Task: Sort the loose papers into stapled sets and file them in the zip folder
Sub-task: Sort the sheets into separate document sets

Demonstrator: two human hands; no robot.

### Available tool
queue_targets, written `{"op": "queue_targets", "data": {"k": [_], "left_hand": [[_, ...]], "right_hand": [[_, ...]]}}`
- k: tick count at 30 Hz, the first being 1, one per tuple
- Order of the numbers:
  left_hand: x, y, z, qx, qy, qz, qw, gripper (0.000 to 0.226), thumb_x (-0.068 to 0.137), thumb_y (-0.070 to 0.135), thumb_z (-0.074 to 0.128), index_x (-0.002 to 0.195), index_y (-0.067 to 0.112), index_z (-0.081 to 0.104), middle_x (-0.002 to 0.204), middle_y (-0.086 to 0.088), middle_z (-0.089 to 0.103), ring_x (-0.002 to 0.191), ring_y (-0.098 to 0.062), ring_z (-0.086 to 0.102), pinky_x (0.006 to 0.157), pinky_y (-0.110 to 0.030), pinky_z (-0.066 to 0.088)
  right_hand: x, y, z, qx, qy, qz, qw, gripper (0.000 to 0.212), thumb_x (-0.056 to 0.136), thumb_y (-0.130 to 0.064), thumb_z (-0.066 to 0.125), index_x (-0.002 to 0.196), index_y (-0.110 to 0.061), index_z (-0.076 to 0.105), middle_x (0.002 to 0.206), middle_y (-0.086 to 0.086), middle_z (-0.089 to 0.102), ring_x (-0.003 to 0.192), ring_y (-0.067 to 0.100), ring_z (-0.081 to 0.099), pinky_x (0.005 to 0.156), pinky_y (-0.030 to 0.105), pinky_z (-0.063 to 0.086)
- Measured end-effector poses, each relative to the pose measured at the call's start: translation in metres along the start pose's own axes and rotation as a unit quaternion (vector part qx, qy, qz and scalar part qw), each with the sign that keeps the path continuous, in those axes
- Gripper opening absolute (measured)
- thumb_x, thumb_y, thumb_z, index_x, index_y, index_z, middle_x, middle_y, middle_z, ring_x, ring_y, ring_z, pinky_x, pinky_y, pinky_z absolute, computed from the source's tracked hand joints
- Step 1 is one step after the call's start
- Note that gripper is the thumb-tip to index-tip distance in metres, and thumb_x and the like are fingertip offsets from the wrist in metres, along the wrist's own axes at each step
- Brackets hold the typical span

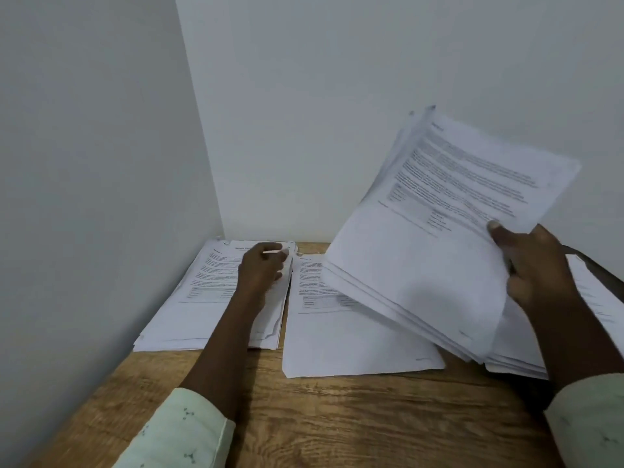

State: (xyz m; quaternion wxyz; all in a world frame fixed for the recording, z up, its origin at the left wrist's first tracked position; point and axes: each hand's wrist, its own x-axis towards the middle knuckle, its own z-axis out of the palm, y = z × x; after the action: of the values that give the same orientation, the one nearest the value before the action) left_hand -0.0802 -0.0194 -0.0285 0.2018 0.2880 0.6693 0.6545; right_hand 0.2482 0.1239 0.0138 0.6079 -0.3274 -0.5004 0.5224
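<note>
Carefully, square the lifted stack [439, 231]: your right hand [537, 268] grips its right edge, thumb on top, over the right side of the wooden table [304, 417], and the thin, limp sheets fan out. Your left hand [261, 268] lies on the left pile [202, 298] at the back left corner, fingers curled; whether it pinches, I cannot tell.

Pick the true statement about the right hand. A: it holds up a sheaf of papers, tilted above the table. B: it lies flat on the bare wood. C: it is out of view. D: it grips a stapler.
A: the right hand grips the edge of a sheaf of papers, raised and tilted above the table.
</note>
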Motion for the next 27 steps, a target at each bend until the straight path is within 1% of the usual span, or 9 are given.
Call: {"op": "queue_targets", "data": {"k": [2,4,9,12,14,16,18,20,27], "left_hand": [[-0.003,-0.004,0.008,0.076,-0.015,-0.013,0.997,0.028,0.085,0.019,0.077,0.109,0.013,0.065,0.106,-0.015,0.070,0.098,-0.030,0.068,0.091,-0.044,0.057],[-0.006,-0.004,0.015,0.124,-0.015,0.001,0.992,0.034,0.079,0.018,0.081,0.108,0.014,0.063,0.101,-0.011,0.069,0.096,-0.027,0.067,0.091,-0.043,0.056],[-0.007,-0.003,0.022,0.165,-0.040,0.012,0.985,0.055,0.077,0.013,0.083,0.124,0.010,0.054,0.109,-0.014,0.063,0.094,-0.025,0.060,0.077,-0.029,0.045],[-0.008,-0.004,0.026,0.178,-0.048,0.009,0.983,0.072,0.074,0.009,0.083,0.136,0.011,0.046,0.112,-0.013,0.065,0.106,-0.027,0.061,0.085,-0.032,0.047],[-0.008,-0.005,0.029,0.166,-0.062,-0.004,0.984,0.075,0.072,0.006,0.084,0.136,0.013,0.047,0.112,-0.014,0.068,0.106,-0.030,0.064,0.095,-0.042,0.051],[-0.007,-0.003,0.029,0.117,-0.074,-0.011,0.990,0.060,0.075,-0.001,0.078,0.131,0.010,0.057,0.108,-0.017,0.071,0.096,-0.031,0.069,0.088,-0.045,0.057],[-0.008,0.003,0.026,0.010,-0.094,-0.029,0.995,0.041,0.085,-0.008,0.066,0.124,0.006,0.063,0.104,-0.016,0.074,0.082,-0.024,0.073,0.068,-0.035,0.060],[-0.013,0.011,0.022,-0.108,-0.129,-0.052,0.984,0.030,0.093,-0.005,0.057,0.119,0.007,0.065,0.102,-0.012,0.076,0.079,-0.021,0.074,0.062,-0.031,0.059],[-0.038,0.040,0.032,-0.302,-0.228,-0.054,0.924,0.017,0.099,0.008,0.051,0.109,0.010,0.064,0.110,-0.015,0.068,0.090,-0.024,0.069,0.086,-0.039,0.057]], "right_hand": [[0.000,0.007,-0.003,-0.012,-0.021,0.030,0.999,0.048,0.087,-0.022,0.073,0.130,-0.007,0.060,0.123,0.008,0.067,0.097,0.019,0.067,0.073,0.025,0.058],[0.001,0.015,-0.002,-0.017,-0.036,0.066,0.997,0.069,0.063,-0.032,0.088,0.125,-0.011,0.065,0.119,0.006,0.070,0.105,0.025,0.068,0.085,0.035,0.056],[-0.002,0.029,0.005,-0.030,-0.064,0.108,0.992,0.033,0.086,0.000,0.069,0.119,-0.007,0.066,0.113,0.012,0.071,0.101,0.030,0.068,0.086,0.044,0.057],[-0.001,0.037,0.003,-0.046,-0.067,0.120,0.989,0.025,0.087,0.000,0.068,0.109,-0.012,0.069,0.111,0.012,0.071,0.100,0.033,0.069,0.093,0.050,0.053],[0.001,0.038,0.002,-0.054,-0.064,0.118,0.990,0.023,0.087,-0.001,0.069,0.107,-0.013,0.070,0.109,0.010,0.072,0.099,0.032,0.069,0.095,0.052,0.052],[0.001,0.036,0.003,-0.050,-0.066,0.113,0.990,0.019,0.088,-0.002,0.068,0.102,-0.016,0.070,0.106,0.007,0.073,0.097,0.030,0.069,0.095,0.051,0.052],[-0.002,0.033,0.007,-0.038,-0.073,0.113,0.990,0.019,0.089,-0.002,0.067,0.102,-0.015,0.070,0.107,0.008,0.072,0.099,0.030,0.069,0.095,0.050,0.052],[-0.007,0.033,0.013,-0.030,-0.092,0.107,0.990,0.020,0.088,-0.001,0.067,0.102,-0.014,0.070,0.109,0.011,0.073,0.099,0.031,0.070,0.094,0.049,0.053],[-0.019,0.040,0.044,-0.014,-0.148,0.025,0.989,0.040,0.097,-0.013,0.060,0.135,-0.020,0.054,0.126,-0.002,0.066,0.116,0.017,0.063,0.105,0.046,0.047]]}}
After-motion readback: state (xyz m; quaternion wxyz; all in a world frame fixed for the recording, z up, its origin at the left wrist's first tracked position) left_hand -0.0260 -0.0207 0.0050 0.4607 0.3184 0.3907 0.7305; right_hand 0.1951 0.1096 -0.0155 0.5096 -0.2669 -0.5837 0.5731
